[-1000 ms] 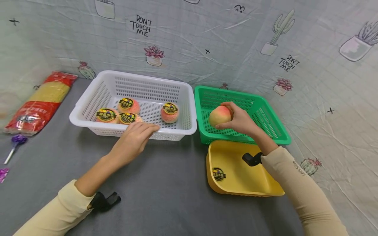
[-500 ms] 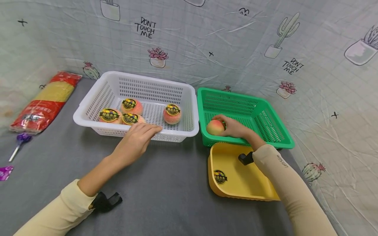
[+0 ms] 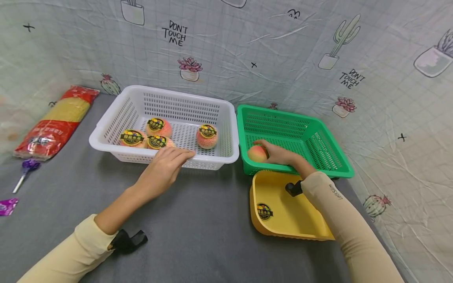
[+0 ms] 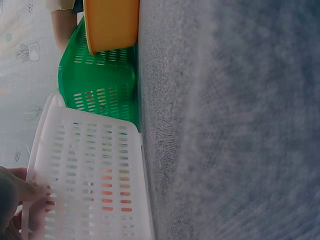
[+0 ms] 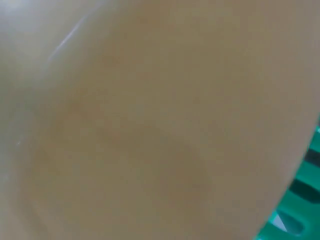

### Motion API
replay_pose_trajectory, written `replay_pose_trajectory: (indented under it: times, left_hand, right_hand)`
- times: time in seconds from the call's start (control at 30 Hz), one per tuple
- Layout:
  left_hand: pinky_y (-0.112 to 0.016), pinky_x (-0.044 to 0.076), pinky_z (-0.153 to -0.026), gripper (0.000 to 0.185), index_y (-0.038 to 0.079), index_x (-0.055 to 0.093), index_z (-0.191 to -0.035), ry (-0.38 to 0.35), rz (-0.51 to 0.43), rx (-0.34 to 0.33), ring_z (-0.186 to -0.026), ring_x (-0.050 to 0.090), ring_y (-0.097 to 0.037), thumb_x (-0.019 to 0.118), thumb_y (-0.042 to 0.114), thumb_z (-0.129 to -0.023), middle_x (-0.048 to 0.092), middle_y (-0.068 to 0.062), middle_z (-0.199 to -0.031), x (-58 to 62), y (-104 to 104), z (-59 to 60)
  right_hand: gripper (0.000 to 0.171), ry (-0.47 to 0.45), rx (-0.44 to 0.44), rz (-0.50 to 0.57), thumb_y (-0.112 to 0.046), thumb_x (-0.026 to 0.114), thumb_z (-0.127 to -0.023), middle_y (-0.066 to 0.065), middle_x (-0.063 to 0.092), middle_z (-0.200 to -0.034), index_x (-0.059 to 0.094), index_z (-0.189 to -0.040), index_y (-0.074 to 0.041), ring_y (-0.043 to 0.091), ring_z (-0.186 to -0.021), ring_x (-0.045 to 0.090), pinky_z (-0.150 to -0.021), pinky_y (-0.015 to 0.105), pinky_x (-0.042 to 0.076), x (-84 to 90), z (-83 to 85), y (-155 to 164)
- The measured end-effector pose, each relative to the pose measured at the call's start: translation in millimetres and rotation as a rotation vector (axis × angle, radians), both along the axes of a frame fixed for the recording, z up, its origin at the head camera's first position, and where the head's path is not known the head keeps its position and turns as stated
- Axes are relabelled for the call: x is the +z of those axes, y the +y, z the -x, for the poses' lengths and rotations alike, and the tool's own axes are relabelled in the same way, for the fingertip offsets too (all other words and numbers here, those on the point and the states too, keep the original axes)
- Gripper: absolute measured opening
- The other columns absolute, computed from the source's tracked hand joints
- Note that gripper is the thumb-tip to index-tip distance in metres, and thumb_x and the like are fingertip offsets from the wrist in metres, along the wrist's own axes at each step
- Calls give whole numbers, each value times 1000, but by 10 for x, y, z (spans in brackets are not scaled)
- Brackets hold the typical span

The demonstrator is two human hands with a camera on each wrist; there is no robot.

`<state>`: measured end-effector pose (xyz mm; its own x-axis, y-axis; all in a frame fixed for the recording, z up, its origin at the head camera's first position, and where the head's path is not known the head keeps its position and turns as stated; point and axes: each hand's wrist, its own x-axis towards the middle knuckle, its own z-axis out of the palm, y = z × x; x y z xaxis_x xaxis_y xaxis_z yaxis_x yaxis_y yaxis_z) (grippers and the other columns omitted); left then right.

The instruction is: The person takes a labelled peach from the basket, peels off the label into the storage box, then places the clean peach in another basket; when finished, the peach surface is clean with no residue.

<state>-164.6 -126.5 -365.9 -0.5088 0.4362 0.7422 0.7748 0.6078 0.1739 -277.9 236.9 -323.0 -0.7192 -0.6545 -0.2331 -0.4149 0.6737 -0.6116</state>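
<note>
In the head view my right hand [image 3: 279, 154] is down inside the green basket [image 3: 330, 171], its fingers curled round a yellow and red peach [image 3: 257, 153] at the basket's front left. Skin fills most of the right wrist view, with green slots at its edge. My left hand [image 3: 163, 169] grips the front rim of the white basket [image 3: 124, 148]; the left wrist view shows its fingers [image 4: 22, 189] at that rim. Several peaches with black labels lie in the white basket, among them one peach [image 3: 207, 137] apart on the right and another [image 3: 159, 126] grouped at the left.
A yellow basin [image 3: 283, 232] stands in front of the green basket, with a black label [image 3: 264, 211] inside. At the left lie a red and yellow packet [image 3: 58, 122], a purple lollipop [image 3: 28, 167] and a purple wrapper [image 3: 7, 207]. A printed cloth [image 3: 226, 51] hangs behind.
My right hand has lowered the peach from above the green basket to its front left inside. The left hand has stayed at the white basket's rim.
</note>
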Motion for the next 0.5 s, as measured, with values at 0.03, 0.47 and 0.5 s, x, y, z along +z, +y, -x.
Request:
replay_pose_trajectory:
  times: [0.03, 0.47, 0.5]
  left_hand:
    - [-47, 41, -88, 35, -1, 64, -114, 0, 0, -1, -101, 57, -33, 60, -12, -81, 64, -16, -110, 2, -2, -1]
    - [-50, 39, -94, 34, -1, 63, -118, -82, 3, -22, -106, 56, -32, 68, 4, -85, 63, -16, -115, 125, -108, -7]
    - [-51, 38, -95, 34, -1, 63, -119, -97, -7, -16, -108, 56, -33, 68, 5, -85, 63, -16, -116, 165, -146, -1]
  right_hand:
    - [73, 0, -4, -4, -5, 66, -88, 29, 31, -141, 20, -144, 5, 41, -118, 43, -95, 52, 40, 24, -4, -5]
    - [60, 362, -226, 103, -22, 70, -88, 17, 45, -135, 42, -137, -2, 31, -121, 45, -94, 45, 44, 717, -279, -581]
    - [57, 391, -235, 119, -21, 70, -88, 16, 46, -133, 44, -135, -2, 30, -119, 47, -93, 44, 45, 720, -298, -657]
